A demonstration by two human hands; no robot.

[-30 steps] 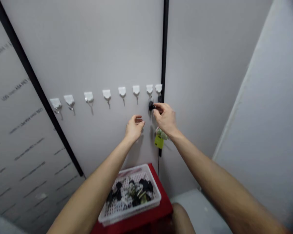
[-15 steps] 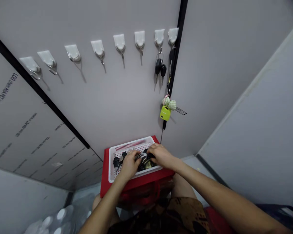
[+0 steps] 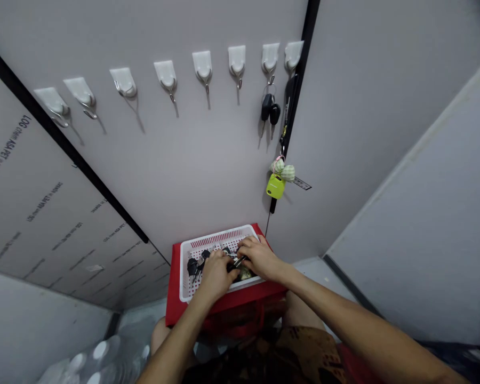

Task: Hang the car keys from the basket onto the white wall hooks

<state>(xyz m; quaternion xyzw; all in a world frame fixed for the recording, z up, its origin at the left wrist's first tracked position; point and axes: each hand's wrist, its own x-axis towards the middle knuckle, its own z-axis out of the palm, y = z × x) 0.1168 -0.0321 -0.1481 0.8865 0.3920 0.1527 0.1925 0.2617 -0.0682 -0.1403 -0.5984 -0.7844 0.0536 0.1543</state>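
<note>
A white slotted basket point(image 3: 216, 237) holds several black-headed keys point(image 3: 193, 266) on its left side. Over its middle, my left hand point(image 3: 216, 274) is closed on a key point(image 3: 239, 262), whose dark head is at the thumb and whose metal blade points to the right. My right hand point(image 3: 260, 258) reaches in from the right, its curled fingers pinching at the far end of the same key. What lies under the right fingers is partly hidden. A pale, greenish round item point(image 3: 246, 273) sits in the basket below the hands.
Several white hooks point(image 3: 202, 66) line the wall. A pair of black keys point(image 3: 270, 109) and a yellow-green tag point(image 3: 276, 186) on a strap hang at the right. The basket rests on a red surface point(image 3: 175, 298). Plastic bottles point(image 3: 101, 350) stand at lower left.
My left hand has turned slightly and closed in, with the key now lying between both hands. My right fingers have curled in more. The view has shifted a little.
</note>
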